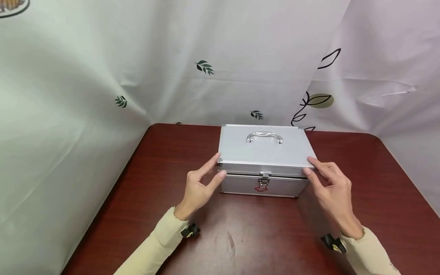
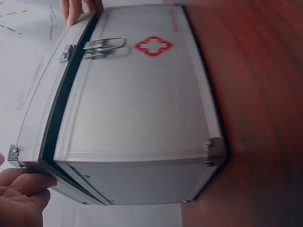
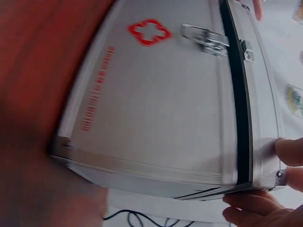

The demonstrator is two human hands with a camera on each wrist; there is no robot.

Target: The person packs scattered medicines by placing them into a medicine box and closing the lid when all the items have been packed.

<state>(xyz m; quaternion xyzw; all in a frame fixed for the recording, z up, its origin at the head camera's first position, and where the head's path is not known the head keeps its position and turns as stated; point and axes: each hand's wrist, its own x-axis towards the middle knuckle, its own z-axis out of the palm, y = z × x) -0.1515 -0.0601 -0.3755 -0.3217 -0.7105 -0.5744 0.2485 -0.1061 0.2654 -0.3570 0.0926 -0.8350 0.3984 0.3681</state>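
A silver aluminium first-aid case (image 1: pixel 240 186) stands on the table, its front marked with a red cross emblem (image 2: pixel 153 46). The lid (image 1: pixel 237 149) is slightly raised, and a dark gap runs along the front. The front latch (image 1: pixel 264 180) is undone. My left hand (image 1: pixel 199 189) grips the lid's left front corner, with fingers at its lower edge in the left wrist view. At the right front corner, my right hand (image 1: pixel 333 191) pinches the lid between thumb and fingers. The case's inside is hidden.
The case's carrying handle (image 1: pixel 264 134) lies on top of the lid. Dark red wood forms the table (image 1: pixel 165 168). Behind it hangs a white curtain (image 1: pixel 165 76) with leaf prints. Black cables (image 3: pixel 135 215) show beyond the table in the right wrist view.
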